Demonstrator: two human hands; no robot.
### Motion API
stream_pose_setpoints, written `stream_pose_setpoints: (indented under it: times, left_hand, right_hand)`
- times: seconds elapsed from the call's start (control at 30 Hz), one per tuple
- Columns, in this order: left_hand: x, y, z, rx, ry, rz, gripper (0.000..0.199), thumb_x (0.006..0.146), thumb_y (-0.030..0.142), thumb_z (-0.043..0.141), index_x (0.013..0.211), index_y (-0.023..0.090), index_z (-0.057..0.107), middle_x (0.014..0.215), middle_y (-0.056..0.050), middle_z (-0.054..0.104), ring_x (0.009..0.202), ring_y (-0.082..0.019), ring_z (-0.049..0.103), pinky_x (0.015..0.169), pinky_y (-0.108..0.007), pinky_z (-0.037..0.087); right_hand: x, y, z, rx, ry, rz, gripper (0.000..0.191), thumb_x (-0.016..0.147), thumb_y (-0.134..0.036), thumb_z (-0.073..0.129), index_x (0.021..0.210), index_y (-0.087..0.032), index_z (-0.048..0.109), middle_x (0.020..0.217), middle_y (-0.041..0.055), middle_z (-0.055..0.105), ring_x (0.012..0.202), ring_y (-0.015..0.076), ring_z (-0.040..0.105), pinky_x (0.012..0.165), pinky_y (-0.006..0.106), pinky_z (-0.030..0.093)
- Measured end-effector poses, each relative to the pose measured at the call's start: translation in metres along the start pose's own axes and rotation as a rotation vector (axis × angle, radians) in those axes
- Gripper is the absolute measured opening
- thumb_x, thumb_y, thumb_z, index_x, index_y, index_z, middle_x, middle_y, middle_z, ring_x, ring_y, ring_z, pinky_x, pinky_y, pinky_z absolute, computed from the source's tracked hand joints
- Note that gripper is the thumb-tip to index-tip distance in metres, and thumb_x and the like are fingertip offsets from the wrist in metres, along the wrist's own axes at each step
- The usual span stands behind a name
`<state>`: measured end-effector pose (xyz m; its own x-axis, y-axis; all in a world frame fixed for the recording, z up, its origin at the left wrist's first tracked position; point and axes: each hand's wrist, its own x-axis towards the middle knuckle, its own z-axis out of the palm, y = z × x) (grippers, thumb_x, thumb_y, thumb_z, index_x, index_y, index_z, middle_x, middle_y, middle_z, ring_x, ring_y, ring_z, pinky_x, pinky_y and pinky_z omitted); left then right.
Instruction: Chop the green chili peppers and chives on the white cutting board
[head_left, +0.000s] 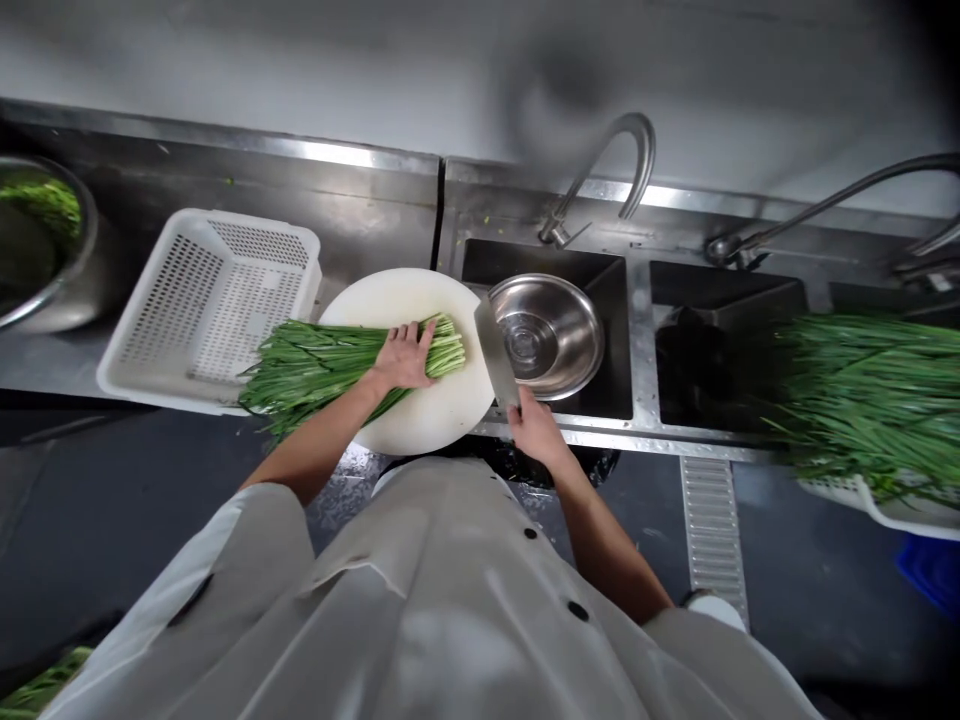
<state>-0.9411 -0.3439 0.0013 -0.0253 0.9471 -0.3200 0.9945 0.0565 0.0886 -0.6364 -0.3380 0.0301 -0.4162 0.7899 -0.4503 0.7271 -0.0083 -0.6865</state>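
Note:
A bunch of garlic chives (322, 350) lies across a round white cutting board (420, 425), its pale stem ends toward the right and its leaves running left past the board onto a basket's edge. My left hand (405, 358) rests over the bunch near the stems, fingers curled across it and thumb apart, holding it against the board. My right hand (536, 428) is closed round the handle of a cleaver (496, 350). The blade stands at the board's right edge, apart from the stems, beside a steel bowl (581, 365).
A white perforated basket (150, 320) stands left of the board, with a steel pot (88, 260) of greens beyond it. The bowl sits in a sink below a curved faucet (643, 150). More chives (892, 390) fill a white basket (900, 512) at right.

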Motion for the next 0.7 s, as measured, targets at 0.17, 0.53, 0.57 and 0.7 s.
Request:
stream_pose_setpoints:
  times: [0.17,0.53,0.57,0.7]
  left_hand:
    - [-0.002,0.013,0.001,-0.013,-0.037,-0.006,0.137,0.060,0.070,0.078,0.166,0.011,0.012,0.160,-0.029,0.034,0.141,-0.048,0.038,0.118,-0.053,0.026]
    - [0.008,0.022,-0.009,-0.187,0.012,-0.154,0.097,0.088,0.072,0.051,0.160,0.014,0.027,0.156,-0.025,0.046,0.139,-0.043,0.046,0.114,-0.055,0.030]
    - [0.009,0.025,-0.007,-0.215,0.060,-0.214,0.079,0.096,0.065,0.040,0.157,0.013,0.033,0.148,-0.023,0.054,0.134,-0.040,0.051,0.111,-0.053,0.033]
    - [0.010,0.039,0.006,-0.164,0.262,-0.351,0.047,0.103,0.034,0.028,0.134,0.013,0.056,0.128,-0.020,0.066,0.121,-0.036,0.058,0.107,-0.049,0.035]
  right_hand:
    - [0.015,-0.049,0.020,-0.476,-0.178,-0.074,0.036,0.097,-0.015,0.048,0.132,-0.011,0.045,0.101,0.0174,0.073,0.100,0.0314,0.072,0.087,0.037,0.050]
    - [0.008,-0.063,0.020,-0.583,-0.263,-0.069,0.034,0.099,-0.014,0.043,0.132,-0.011,0.039,0.104,0.0204,0.073,0.097,0.0326,0.073,0.083,0.039,0.050]
    - [0.007,-0.064,0.019,-0.584,-0.255,-0.066,0.032,0.101,-0.016,0.041,0.133,-0.011,0.040,0.103,0.0201,0.072,0.097,0.0327,0.072,0.083,0.039,0.050]
    - [0.010,-0.067,0.022,-0.554,-0.232,-0.047,0.031,0.106,-0.022,0.033,0.133,-0.010,0.042,0.101,0.0181,0.072,0.096,0.0307,0.073,0.083,0.037,0.050]
